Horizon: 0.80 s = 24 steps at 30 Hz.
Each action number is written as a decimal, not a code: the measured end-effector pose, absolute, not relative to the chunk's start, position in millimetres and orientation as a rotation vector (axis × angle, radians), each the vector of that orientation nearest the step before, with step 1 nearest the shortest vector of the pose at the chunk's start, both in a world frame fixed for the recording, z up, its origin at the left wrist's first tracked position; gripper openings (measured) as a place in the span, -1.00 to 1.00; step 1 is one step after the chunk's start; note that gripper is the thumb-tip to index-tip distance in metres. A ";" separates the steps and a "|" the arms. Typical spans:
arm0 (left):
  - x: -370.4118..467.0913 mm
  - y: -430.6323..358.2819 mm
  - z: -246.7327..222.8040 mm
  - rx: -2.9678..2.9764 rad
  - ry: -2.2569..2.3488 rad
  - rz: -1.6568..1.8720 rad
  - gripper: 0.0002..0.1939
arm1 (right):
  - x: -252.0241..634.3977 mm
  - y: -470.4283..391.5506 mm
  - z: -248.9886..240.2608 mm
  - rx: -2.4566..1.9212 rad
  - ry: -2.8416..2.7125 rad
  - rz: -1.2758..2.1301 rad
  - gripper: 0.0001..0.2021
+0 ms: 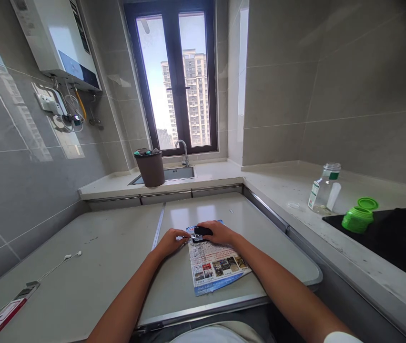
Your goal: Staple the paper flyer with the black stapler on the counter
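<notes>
A printed leaflet with blue edges, red and black text and small photos lies flat on the folding table. Over its upper part, my right hand is closed around a small black rounded object. Just below that object shows a black and silver piece; I cannot make out whether the two are joined. From the left, my left hand reaches in with thumb and forefinger pinched at the silver piece's edge. Whatever lies between those fingertips is too small to name.
White earphones and a red-and-white box lie on the table's left. Behind, a brown bin stands by the sink. A glass jar and green container stand on the right counter.
</notes>
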<state>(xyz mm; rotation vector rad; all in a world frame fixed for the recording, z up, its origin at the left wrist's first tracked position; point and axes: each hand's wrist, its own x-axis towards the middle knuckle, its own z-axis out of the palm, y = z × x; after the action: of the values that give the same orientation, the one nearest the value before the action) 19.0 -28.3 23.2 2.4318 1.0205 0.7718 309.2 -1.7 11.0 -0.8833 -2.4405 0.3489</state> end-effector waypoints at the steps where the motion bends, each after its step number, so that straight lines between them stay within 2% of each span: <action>1: 17.0 -27.3 23.8 2.455 1.011 0.756 -0.76 | 308.7 -2.3 11.3 -0.884 -2.424 0.357 -0.44; 5: 9.6 -23.0 23.3 2.466 1.030 0.726 -0.78 | 310.9 -3.1 15.9 -0.890 -2.315 0.431 -0.51; 11: 20.4 -27.0 19.0 2.312 1.048 0.880 -0.86 | 323.2 -0.3 23.0 -0.761 -2.138 0.604 -0.57; 16: 36.1 -33.9 19.4 2.227 1.105 1.061 -0.61 | 307.6 -4.1 23.3 -0.667 -2.166 0.640 -0.53; 24: 42.5 -29.2 13.9 2.276 1.010 1.003 -0.62 | 285.3 -9.6 19.1 -0.592 -2.224 0.687 -0.50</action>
<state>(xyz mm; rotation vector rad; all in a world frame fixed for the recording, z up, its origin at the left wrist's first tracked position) 42.5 -29.2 13.9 2.2757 1.0101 1.0028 285.3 -9.6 19.1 -0.5921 -2.2239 0.6872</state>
